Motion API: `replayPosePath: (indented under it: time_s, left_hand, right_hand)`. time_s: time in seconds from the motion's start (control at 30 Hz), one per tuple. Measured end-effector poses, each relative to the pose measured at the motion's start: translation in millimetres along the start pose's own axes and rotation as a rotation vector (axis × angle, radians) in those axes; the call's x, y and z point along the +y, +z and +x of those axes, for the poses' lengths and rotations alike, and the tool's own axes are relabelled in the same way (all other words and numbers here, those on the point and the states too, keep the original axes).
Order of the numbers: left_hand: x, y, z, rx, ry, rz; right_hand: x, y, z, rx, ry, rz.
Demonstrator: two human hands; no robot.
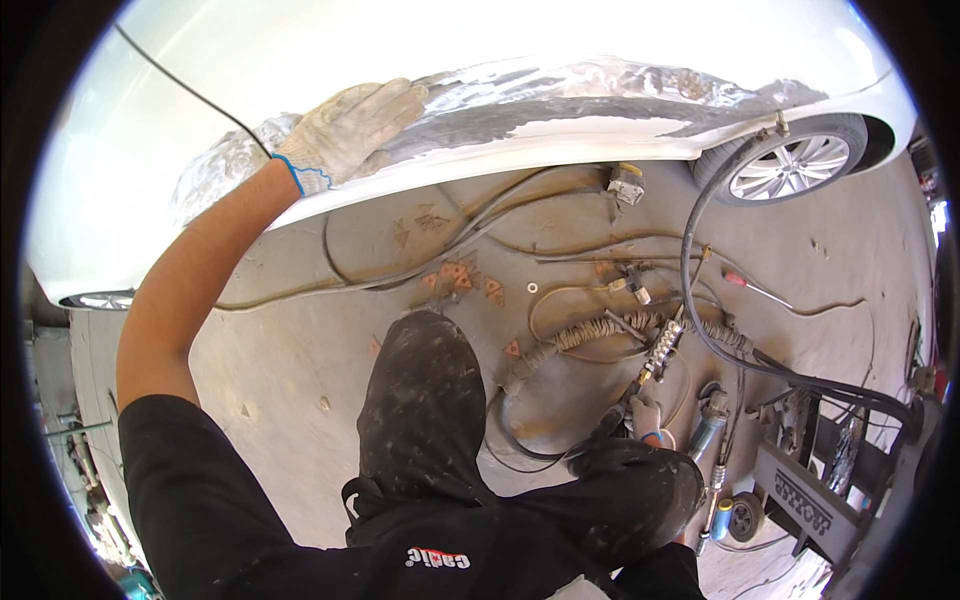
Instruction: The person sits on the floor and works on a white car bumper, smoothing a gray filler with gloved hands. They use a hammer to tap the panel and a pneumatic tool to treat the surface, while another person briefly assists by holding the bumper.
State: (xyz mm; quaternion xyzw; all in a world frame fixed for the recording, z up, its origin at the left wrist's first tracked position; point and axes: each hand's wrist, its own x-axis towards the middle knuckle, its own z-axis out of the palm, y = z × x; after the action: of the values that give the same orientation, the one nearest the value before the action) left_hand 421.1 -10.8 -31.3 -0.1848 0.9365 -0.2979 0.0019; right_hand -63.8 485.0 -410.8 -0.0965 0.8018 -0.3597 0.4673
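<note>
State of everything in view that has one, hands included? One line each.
Car panel: paint partly stripped, dull patches exposed
Left hand: gloved, open, laid on the panel
Right hand: gloved, partly hidden, grip unclear
Wheel at right: tyre fitted
Ribbed-sleeve hose: curved on the floor
Red-handled tool: lying loose
Triangular pieces: scattered

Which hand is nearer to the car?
Left: the left hand rests against the side of the car; the right hand is down by the right knee, well apart from it.
</note>
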Motion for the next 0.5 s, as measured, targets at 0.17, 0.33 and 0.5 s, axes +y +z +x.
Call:
replayPosePath:
  time_s: [0.17, 0.33, 0.5]
  left_hand:
    - [0, 3, -35, -0.031, -0.097, -0.043]
    - [7, 3, -61, -0.001, -0.166, -0.027]
    - [32, 2, -74, -0.007, -0.289, 0.014]
  right_hand:
    - [2, -10, -10, -0.054, 0.077, -0.152]
    - [-1, -18, -24, 0.002, 0.047, -0.21]
    - [-7, -19, -16, 0.036, -0.019, -0.194]
